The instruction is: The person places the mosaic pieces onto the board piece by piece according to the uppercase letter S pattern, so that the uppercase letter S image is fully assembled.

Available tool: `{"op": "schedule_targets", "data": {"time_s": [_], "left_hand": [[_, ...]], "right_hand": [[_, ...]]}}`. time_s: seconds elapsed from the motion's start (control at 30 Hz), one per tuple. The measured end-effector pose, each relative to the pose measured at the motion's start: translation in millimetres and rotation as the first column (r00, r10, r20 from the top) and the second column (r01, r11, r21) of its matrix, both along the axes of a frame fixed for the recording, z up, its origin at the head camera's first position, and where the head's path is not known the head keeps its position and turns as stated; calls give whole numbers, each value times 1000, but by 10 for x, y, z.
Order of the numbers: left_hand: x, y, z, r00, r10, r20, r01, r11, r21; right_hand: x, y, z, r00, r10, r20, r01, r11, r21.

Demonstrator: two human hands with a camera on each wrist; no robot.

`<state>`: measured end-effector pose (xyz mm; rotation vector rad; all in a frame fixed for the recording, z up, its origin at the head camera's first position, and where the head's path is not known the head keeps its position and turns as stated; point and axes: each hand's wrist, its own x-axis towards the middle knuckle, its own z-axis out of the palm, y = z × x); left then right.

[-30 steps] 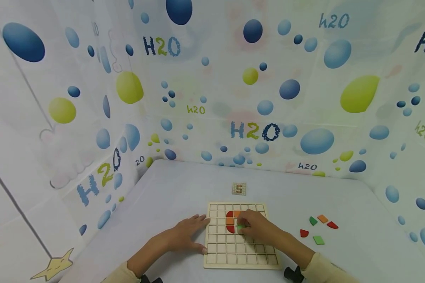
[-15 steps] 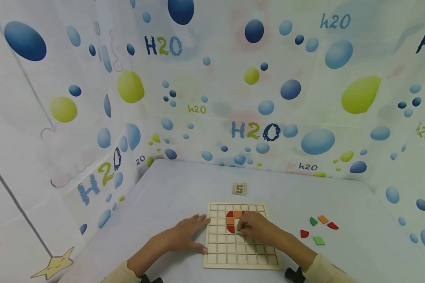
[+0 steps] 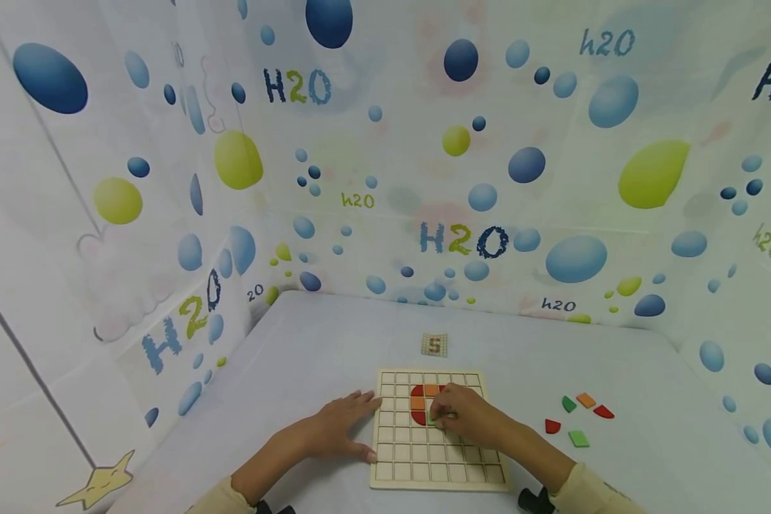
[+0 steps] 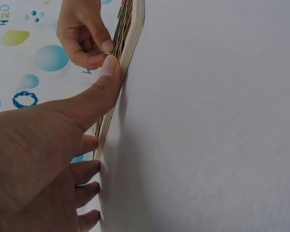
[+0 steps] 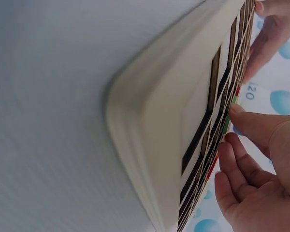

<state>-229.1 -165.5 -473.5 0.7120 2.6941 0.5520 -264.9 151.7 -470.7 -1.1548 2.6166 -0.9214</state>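
A square wooden grid board [image 3: 419,452] lies on the white-covered table. My left hand [image 3: 334,427] rests at its left edge, thumb and fingers spread and fairly straight along the rim. Over the middle of the grid, my right hand [image 3: 465,410] pinches a small green tile [image 5: 226,126] between thumb and forefinger, low in a cell. Beside those fingers sit red rounded pieces [image 3: 417,417] and orange squares [image 3: 417,402] laid in a curve. The right hand hides part of the pattern in the head view.
A small card [image 3: 434,345] with an S-like figure lies behind the board. To the right are loose pieces: a green rounded one [image 3: 568,404], an orange square [image 3: 586,400], two red rounded ones [image 3: 552,426] and a light green square [image 3: 579,438]. A printed curtain [image 3: 398,143] surrounds the table.
The right fingertips have shifted slightly over the green tile, which now shows less than a second ago. The left hand and the board stay put.
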Motion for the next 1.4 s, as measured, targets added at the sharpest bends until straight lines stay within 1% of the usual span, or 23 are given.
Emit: {"op": "schedule_targets", "data": {"time_s": [0.2,0.33,0.4,0.5,0.7,0.83,0.93,1.03,1.07,1.13,1.2,1.27,1.3,1.4], "left_hand": [[-6,6,-2,1000,8,-3,-8,1000,-3],[0,15,12,1000,13,2,-13,1000,-4],[4,16,23,1000,12,3,-12,1000,-4],[11,14,32,1000,4,-3,-4,1000,-5],[3,4,19,1000,-14,-23,14,1000,-7],[-2,-2,7,1000,-14,-17,14,1000,1],[-5,-3,-3,1000,-10,-8,10,1000,5],[-11,-6,-12,1000,-13,-9,13,1000,2],[-13,-7,-14,1000,-16,-10,16,1000,2],[-16,-8,-15,1000,-18,-14,18,1000,2],[-18,-6,-12,1000,-18,-16,18,1000,4],[-20,-3,-10,1000,-17,-16,17,1000,3],[-21,-1,-9,1000,-15,-14,15,1000,4],[-25,3,-11,1000,-12,-10,12,1000,1]], "right_hand": [[-9,8,-20,998,-57,-8,57,997,44],[-3,91,2,996,-93,14,92,994,60],[2,170,24,991,-131,33,128,990,61],[1,327,63,981,-189,39,186,981,58],[-2,733,161,962,-272,-11,272,960,75],[20,1024,253,943,-334,-16,332,930,158],[35,1199,318,914,-406,1,392,883,260],[49,1315,342,885,-465,23,430,836,342],[60,1338,343,878,-478,26,437,822,365],[85,1374,324,878,-478,2,437,805,401],[113,1388,300,880,-475,-16,438,797,417],[139,1394,275,884,-466,-32,435,796,422],[145,1395,264,886,-463,-37,434,797,420],[142,1386,232,882,-471,-16,437,805,402]]}}
